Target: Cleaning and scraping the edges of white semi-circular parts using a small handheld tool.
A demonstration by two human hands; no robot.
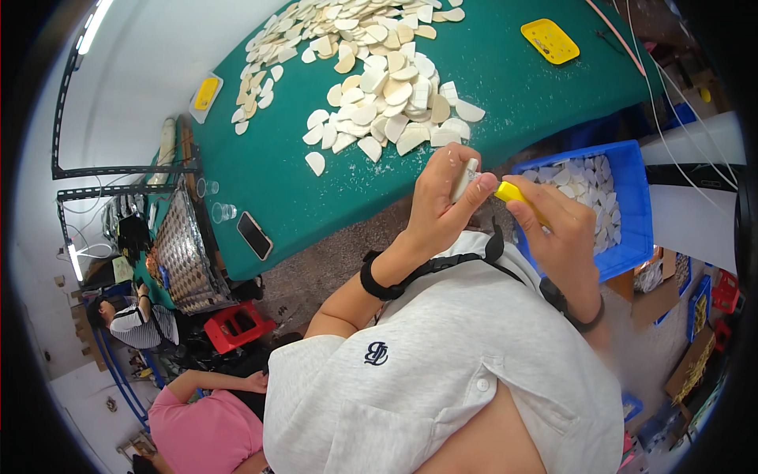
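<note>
Left hand point(442, 201) pinches a thin, stiff, light chip point(465, 178) by its edges; right hand point(564, 233), at 3 o'clock, grips a yellow tool point(513, 193).

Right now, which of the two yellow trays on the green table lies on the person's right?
The bright yellow tray at the table's far right edge, clear of the pale pieces. The other yellow tray, set on a grey base, sits at the left edge beside the pile.

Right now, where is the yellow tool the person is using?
In the head view, the yellow tool is in the right hand, right of centre, its tip against the pale piece in the left hand, beside the blue bin.
</note>
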